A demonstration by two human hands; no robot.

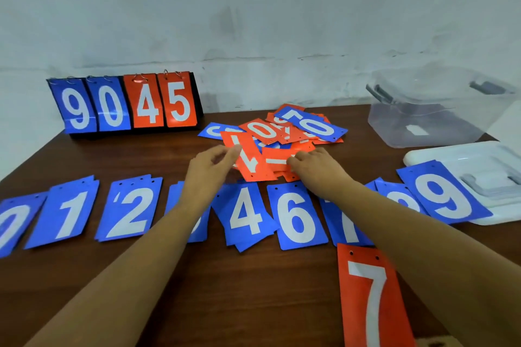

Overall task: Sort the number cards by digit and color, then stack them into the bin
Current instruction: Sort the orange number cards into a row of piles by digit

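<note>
Left hand (210, 166) pinches orange "4" card (248, 158); right hand (315, 166) grips orange "1" card (277, 159).

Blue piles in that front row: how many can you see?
8 piles: 0 at far left, then 1, 2, one under the left forearm, 4, 6, 7, 9. An eighth-digit pile may hide beneath the 9.

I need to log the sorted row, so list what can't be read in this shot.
Head view only:
- Blue card between the 2 and the 4: digit hidden by the left forearm.
- Blue card before the 9: mostly covered by the 9 card.
- Leftmost blue card: cut off by the frame edge.
- Mixed pile: lower cards buried.
- Bin: contents blurred.
</note>
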